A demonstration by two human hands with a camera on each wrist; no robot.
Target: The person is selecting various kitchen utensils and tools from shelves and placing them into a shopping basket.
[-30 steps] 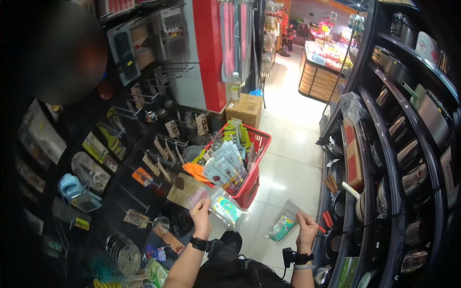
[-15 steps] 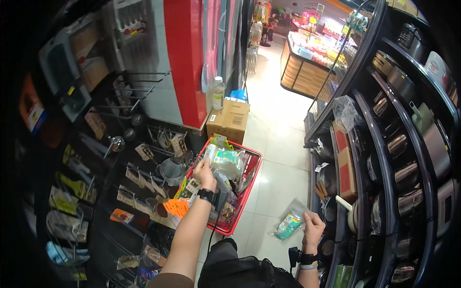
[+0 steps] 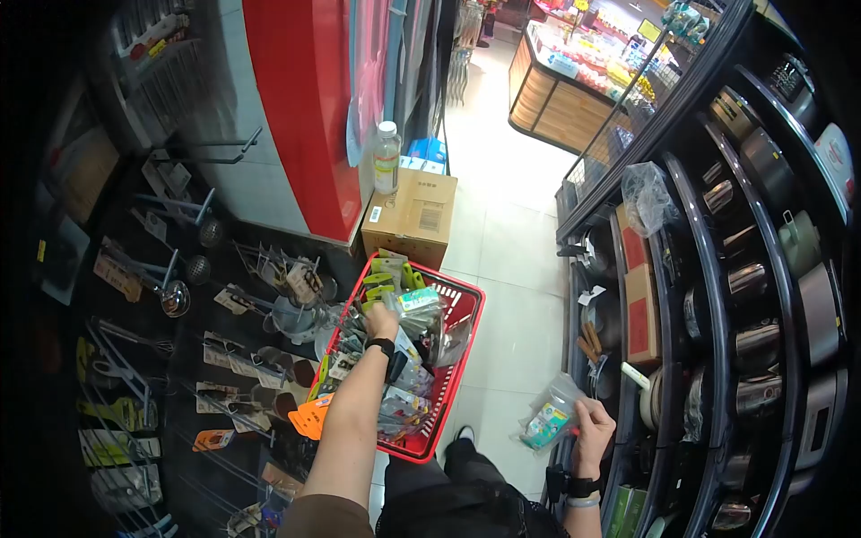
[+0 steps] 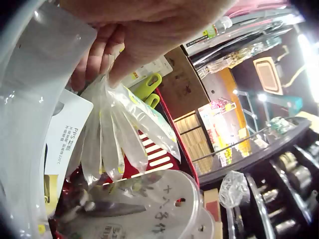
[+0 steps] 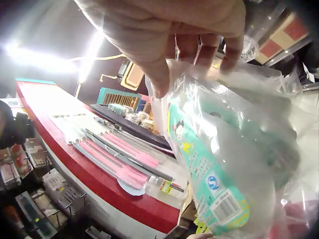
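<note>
My left hand (image 3: 383, 320) reaches into a red shopping basket (image 3: 465, 316) on the floor and pinches a clear plastic packet (image 3: 419, 305) over the heap of packaged kitchen tools. In the left wrist view my fingers (image 4: 99, 55) hold the top of that crinkled packet (image 4: 124, 129) above the basket's red mesh wall (image 4: 149, 159). My right hand (image 3: 594, 429) stays low by the right shelving and grips a second clear bag (image 3: 549, 420) with a green and white label. Seen from the right wrist, that bag (image 5: 219, 169) hangs from my fingertips (image 5: 159, 84).
A cardboard box (image 3: 413, 218) with a white bottle (image 3: 386, 157) on it stands beyond the basket, beside a red pillar (image 3: 309, 117). Hooks with utensils (image 3: 170, 296) line the dark rack at left. Shelves of steel pots (image 3: 753, 296) fill the right. Pale tiled aisle (image 3: 511, 260) runs ahead.
My left hand carried its packet from in front of me forward and down into the red basket. The right hand kept its bag and barely moved. My view swung toward the basket.
</note>
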